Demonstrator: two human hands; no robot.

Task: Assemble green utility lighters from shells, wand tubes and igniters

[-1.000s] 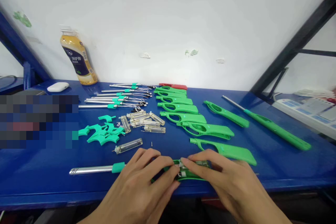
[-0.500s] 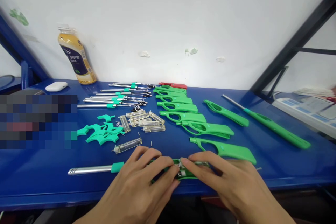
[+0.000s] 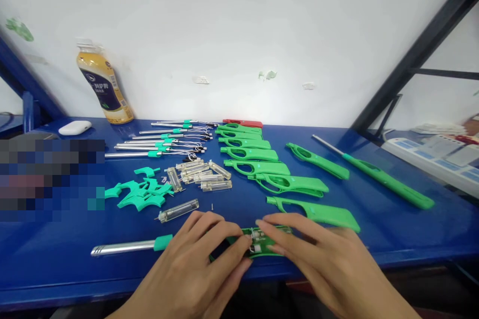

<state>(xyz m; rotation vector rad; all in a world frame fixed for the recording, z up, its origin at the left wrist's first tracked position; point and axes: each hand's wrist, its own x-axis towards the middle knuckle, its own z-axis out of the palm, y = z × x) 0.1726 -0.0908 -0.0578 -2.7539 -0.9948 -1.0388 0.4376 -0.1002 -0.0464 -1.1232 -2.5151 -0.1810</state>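
Observation:
Near the table's front edge, my left hand (image 3: 200,259) grips an open green lighter casing (image 3: 266,245), its fingers curled over the left part. A silver nozzle tube (image 3: 125,247) with a teal collar sticks out to the left of that hand. My right hand (image 3: 324,251) holds the casing's right part, fingertips on its upper edge and near the inner parts. Small clear and white parts show inside the casing; the rest is covered by my fingers. Just beyond lie a green casing (image 3: 322,213) and a clear fuel tank (image 3: 178,210).
Several green casings (image 3: 258,168), clear tanks (image 3: 202,174), teal triggers (image 3: 144,194) and wired nozzle tubes (image 3: 149,145) lie on the blue table (image 3: 396,229). A long green lighter (image 3: 389,182) lies right. A yellow bottle (image 3: 105,87) and a white case (image 3: 75,127) stand back left.
My right fingertips have lifted and spread apart a little, uncovering more of the casing's inside. My left hand keeps its hold. The whole view has shifted slightly.

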